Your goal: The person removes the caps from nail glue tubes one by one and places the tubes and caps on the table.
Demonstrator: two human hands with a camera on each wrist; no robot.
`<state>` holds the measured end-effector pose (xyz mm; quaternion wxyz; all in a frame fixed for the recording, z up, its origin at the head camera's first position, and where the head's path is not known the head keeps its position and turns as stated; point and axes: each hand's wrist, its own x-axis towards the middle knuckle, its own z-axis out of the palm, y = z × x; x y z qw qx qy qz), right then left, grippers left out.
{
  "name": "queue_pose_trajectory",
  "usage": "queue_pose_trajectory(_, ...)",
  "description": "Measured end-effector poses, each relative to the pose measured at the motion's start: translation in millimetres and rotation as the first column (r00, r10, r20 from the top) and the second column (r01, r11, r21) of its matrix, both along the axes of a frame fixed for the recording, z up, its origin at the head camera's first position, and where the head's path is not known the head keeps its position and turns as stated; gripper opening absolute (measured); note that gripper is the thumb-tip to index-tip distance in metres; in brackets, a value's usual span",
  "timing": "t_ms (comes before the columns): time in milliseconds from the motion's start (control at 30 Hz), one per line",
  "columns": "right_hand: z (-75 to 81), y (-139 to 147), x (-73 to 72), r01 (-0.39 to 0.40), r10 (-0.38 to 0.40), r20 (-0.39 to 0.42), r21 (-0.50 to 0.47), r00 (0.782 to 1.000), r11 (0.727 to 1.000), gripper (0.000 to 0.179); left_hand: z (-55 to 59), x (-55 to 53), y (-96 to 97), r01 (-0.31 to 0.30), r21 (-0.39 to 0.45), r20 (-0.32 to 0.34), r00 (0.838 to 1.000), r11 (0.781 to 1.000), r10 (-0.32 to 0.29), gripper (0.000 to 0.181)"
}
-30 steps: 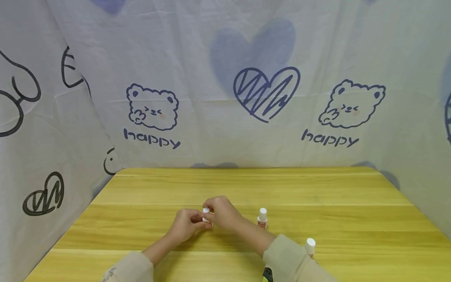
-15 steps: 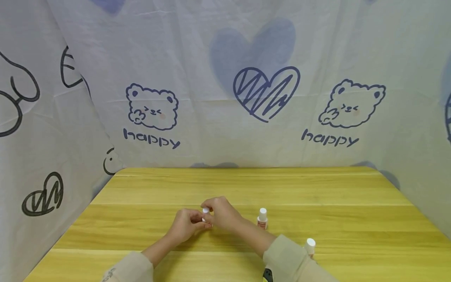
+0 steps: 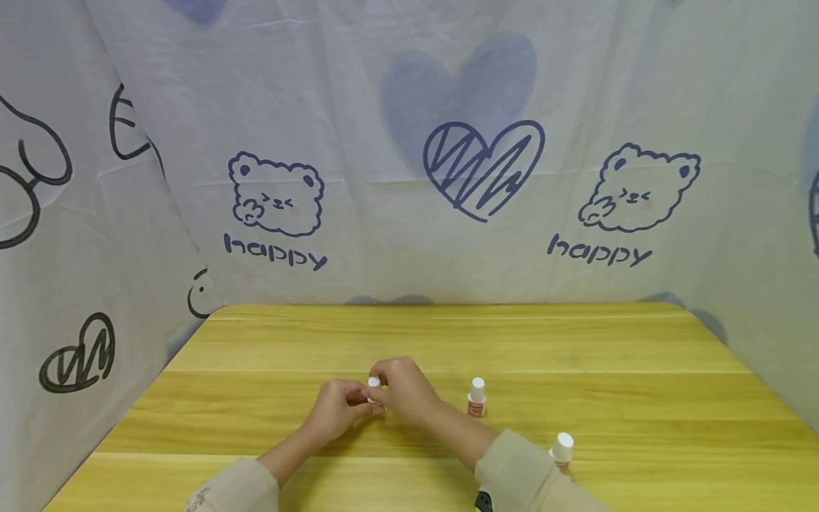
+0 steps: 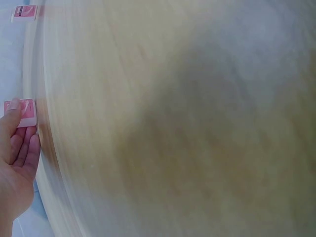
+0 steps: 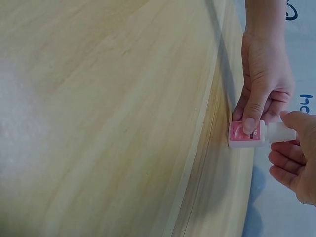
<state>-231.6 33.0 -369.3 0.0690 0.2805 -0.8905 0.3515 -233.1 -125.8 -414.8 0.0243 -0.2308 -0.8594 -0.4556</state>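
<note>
A small white bottle (image 5: 240, 144) with a pink label stands upright on the wooden table. My left hand (image 3: 334, 410) grips its body low down, the thumb lying across the label in the right wrist view. Up at the white cap (image 5: 282, 132), my right hand (image 3: 407, 387) pinches with thumb and fingers from the other side. The cap sits over the bottle's neck in the right wrist view. In the left wrist view, the left hand (image 4: 19, 173) and the labelled bottle show at the left edge; the right hand is out of that view.
To the right of the hands stands a second white-capped bottle (image 3: 476, 398). A third bottle (image 3: 561, 452) is nearer the front, partly behind my right sleeve (image 3: 531, 469). The wooden table (image 3: 288, 341) ends at a printed cloth (image 3: 384, 235) behind and at the sides.
My right fingers shift a little around the cap, and the right forearm and sleeve move slightly left, showing more of the front bottle. My left hand stays put.
</note>
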Motion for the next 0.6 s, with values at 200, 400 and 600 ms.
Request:
queue_pose_trajectory(200,0.2,-0.6,0.6,-0.006,0.006,0.002,0.003,1.0,1.0,0.008,0.5,0.6,0.1,-0.001,-0.006,-0.014,1.0,1.0,0.001,0.014)
queue_pose_trajectory(400,0.1,-1.1,-1.0,-0.036,0.035,0.017,0.004,0.999,0.999,0.007,1.0,0.9,0.8,-0.009,-0.011,-0.012,1.0,1.0,0.009,0.017)
queue_pose_trajectory(600,0.3,-0.3,-1.6,-0.053,0.053,0.027,0.006,0.998,0.999,0.009,-0.1,-0.2,1.1,-0.004,-0.002,-0.011,1.0,1.0,0.004,0.018)
